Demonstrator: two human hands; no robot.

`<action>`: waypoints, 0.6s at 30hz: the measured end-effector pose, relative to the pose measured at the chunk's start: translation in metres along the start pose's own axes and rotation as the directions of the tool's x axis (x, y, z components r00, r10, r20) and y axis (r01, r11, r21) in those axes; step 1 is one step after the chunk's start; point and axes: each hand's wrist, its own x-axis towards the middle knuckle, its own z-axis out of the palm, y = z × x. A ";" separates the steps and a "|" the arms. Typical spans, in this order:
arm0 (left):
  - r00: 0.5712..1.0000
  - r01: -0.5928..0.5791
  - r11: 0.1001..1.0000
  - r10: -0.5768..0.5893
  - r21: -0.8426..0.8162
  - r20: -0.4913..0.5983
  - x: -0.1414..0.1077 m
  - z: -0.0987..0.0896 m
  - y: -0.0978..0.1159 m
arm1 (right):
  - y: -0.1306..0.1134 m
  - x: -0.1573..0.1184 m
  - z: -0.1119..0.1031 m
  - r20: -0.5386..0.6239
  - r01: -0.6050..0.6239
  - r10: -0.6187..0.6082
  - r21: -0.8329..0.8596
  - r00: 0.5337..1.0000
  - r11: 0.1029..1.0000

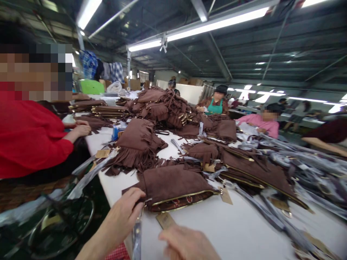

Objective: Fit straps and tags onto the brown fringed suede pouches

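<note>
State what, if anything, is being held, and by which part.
The left hand holds the open brown pouch by its near left corner. Whether the right hand grips the tag cannot be told.

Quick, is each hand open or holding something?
Left hand: fingers closed on the zippered pouch.
Right hand: beside the tan tag; grip can't be told.

1. Passage: bare white tabletop (233, 225), near side of open pouch (173, 182).
2. Right: wrapped straps (311, 162) obstruct.
3. Far side: fringed-bag heap (159, 108) blocks low crossing.
4. Near left: single strap (137, 234) intrudes.
</note>
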 end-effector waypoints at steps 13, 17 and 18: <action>0.935 -0.341 0.776 0.221 0.531 0.278 0.078 0.025 -0.015 | 0.149 -0.036 -0.095 -0.037 -0.362 0.367 -0.281 0.930 0.889; 0.939 -0.267 0.809 0.097 0.523 0.330 0.086 0.008 -0.015 | 0.120 -0.039 -0.101 -0.034 -0.403 0.402 -0.048 0.915 0.914; 0.939 -0.267 0.817 0.101 0.512 0.329 0.084 0.008 -0.006 | 0.115 -0.040 -0.103 -0.034 -0.405 0.407 0.048 0.913 0.913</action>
